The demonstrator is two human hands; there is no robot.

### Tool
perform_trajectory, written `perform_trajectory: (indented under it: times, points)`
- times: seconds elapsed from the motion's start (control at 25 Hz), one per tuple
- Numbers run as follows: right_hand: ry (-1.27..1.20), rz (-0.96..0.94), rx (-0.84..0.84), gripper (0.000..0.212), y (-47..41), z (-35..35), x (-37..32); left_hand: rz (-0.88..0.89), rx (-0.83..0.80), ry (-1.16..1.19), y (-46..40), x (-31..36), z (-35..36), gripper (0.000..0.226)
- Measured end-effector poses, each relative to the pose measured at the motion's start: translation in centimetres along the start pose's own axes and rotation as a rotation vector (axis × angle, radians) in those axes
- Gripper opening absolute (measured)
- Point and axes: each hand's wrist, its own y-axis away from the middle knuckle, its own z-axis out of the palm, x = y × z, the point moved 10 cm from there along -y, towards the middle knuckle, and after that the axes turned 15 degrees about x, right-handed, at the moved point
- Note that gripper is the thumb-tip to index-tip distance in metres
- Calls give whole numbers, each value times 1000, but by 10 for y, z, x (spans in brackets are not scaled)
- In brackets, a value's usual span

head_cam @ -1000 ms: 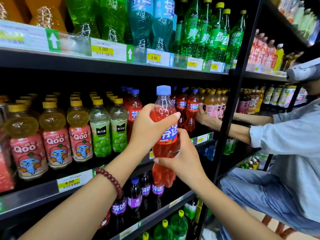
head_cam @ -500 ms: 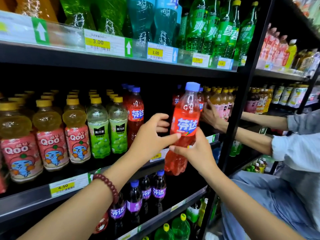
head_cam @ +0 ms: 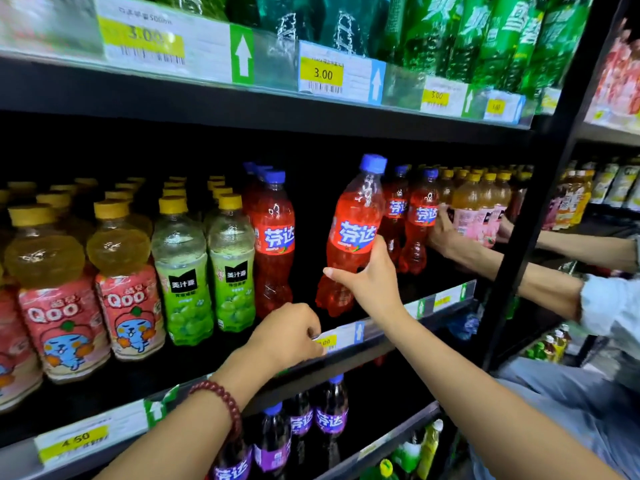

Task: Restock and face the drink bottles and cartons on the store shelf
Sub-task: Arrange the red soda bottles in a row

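Resting curled and empty on the shelf edge, the left hand idles while the right hand clamps the tilted red soda bottle above it; leaning so, it might topple neighbouring red bottles behind.

The red soda bottle with its blue cap leaned toward one o'clock above the middle shelf, label facing outward.
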Motion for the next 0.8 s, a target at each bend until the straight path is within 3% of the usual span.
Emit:
perform_trajectory:
  times: [0.12, 0.32, 0.48, 0.64, 0.8]
  points:
    - [46, 17, -77, 64, 1, 26, 18, -30, -48, 171, -3, -7, 8, 32]
    - [71, 57, -132, 63, 0, 46, 30, -13, -5, 220, -3, -7, 7, 41]
    - [95, 105, -195, 66, 5, 49, 37, -29, -2, 264, -3, -10, 8, 29]
    - [356, 80, -248, 55, 19, 45, 55, -69, -18, 325, -3, -14, 10, 30]
    - [401, 56, -244, 48, 10, 55, 60, -119, -64, 416, -2, -17, 15, 29]
